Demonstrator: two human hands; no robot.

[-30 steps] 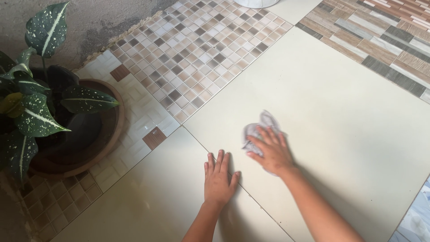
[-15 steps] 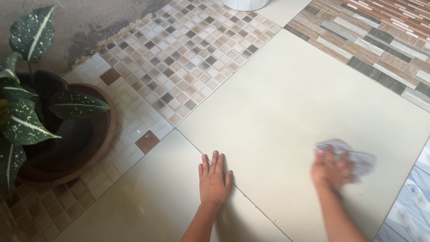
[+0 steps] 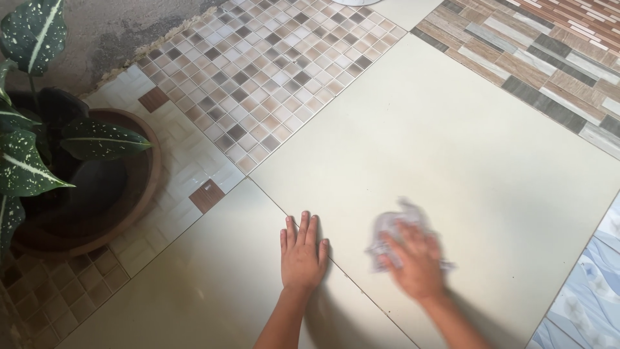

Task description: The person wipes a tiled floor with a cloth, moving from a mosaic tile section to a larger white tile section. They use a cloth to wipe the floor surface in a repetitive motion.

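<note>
Head view showed a crumpled pale grey cloth [image 3: 391, 226] lying on the large cream floor tile [image 3: 452, 148], near the tile's near-left edge. It was bunched into an irregular wad with no clear long axis, though a loose corner stuck out towards the far side; motion blur hid finer detail. On top of it pressed the right hand [image 3: 416, 262], fingers spread and pointing far-left, palm down over the near half of the cloth, pinning rather than gripping it. Just left of the cloth, close but not touching it, the left hand [image 3: 302, 253] lay flat and wide on the floor, fingers together and pointing far, resting across the grout line [image 3: 271, 200] between two cream tiles. Far-left of the hands stretched a panel of small brown and beige mosaic tiles [image 3: 271, 77]. At the left edge stood a brown clay pot [image 3: 139, 194] holding a plant with dark green, white-speckled leaves [image 3: 103, 139], well apart from both hands. Striped brown and grey tiles [image 3: 549, 71] ran along the far right, and blue patterned tile [image 3: 581, 304] showed at the near right.
</note>
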